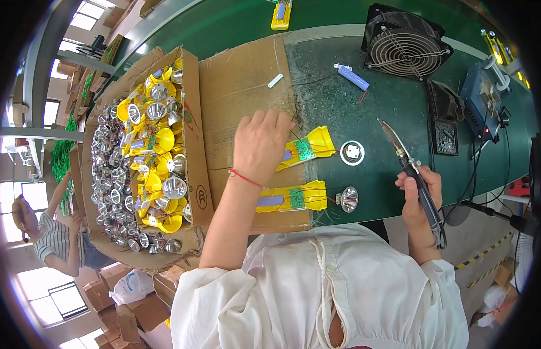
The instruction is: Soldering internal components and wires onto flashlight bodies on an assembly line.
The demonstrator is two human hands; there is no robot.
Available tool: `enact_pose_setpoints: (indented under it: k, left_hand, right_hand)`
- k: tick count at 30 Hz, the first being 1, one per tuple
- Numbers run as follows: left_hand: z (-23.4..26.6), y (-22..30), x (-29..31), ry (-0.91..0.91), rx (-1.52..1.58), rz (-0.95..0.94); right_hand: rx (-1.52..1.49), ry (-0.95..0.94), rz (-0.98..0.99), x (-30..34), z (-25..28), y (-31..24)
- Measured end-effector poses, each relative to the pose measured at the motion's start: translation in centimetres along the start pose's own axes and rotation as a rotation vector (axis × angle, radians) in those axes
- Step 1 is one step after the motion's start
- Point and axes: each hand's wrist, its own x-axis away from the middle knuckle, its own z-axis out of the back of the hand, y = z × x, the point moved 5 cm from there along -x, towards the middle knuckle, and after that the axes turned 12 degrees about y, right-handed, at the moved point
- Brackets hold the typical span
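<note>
My left hand (261,139) is closed, its curled fingers at the inner end of a yellow flashlight housing (320,141); whatever they pinch is hidden. This housing carries a green circuit board (305,149) and a purple battery, partly covered by the hand. My right hand (420,189) grips a black-handled soldering iron (428,206), its tip pointing up and left, apart from the housings. Nearer me lies a second yellow housing (315,195) with its own board and purple battery (269,200). A silver reflector (349,199) sits beside it; a round metal-rimmed part (353,153) lies beside the upper housing.
At left, a cardboard box (195,151) holds yellow housings and many reflectors. A loose purple battery (353,77) and white strip (275,81) lie farther back. A black fan (407,52), black stand (445,136) and blue soldering station (479,102) stand right. Another person (64,244) is at far left.
</note>
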Motion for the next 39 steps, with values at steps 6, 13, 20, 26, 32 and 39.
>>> enact_pose_setpoints:
  k: [6,13,20,26,32,39]
  left_hand:
    - [1.7,-2.1,0.3,0.191,0.125,0.288]
    - [4.5,0.5,4.3,0.347,0.502,0.372]
    - [2.6,-1.1,2.2,0.242,0.47,0.598]
    - [-1.9,-1.8,1.1,-0.047,0.525,0.752]
    - [-1.2,-1.1,1.2,0.064,0.287,0.409]
    - [-1.0,-0.5,0.8,0.071,-0.111,0.08]
  right_hand:
    - [-0.015,0.006,-0.065,0.4,-0.1,-0.2]
    - [-0.016,0.002,-0.084,0.5,0.2,-0.4]
    - [-0.033,-0.047,-0.144,0.5,-0.9,-0.3]
    - [-0.066,-0.037,-0.157,0.8,-1.0,-0.2]
    - [-0.066,-0.054,-0.187,0.1,-1.5,-0.1]
    - [-0.105,-0.047,-0.228,0.0,-2.0,0.6]
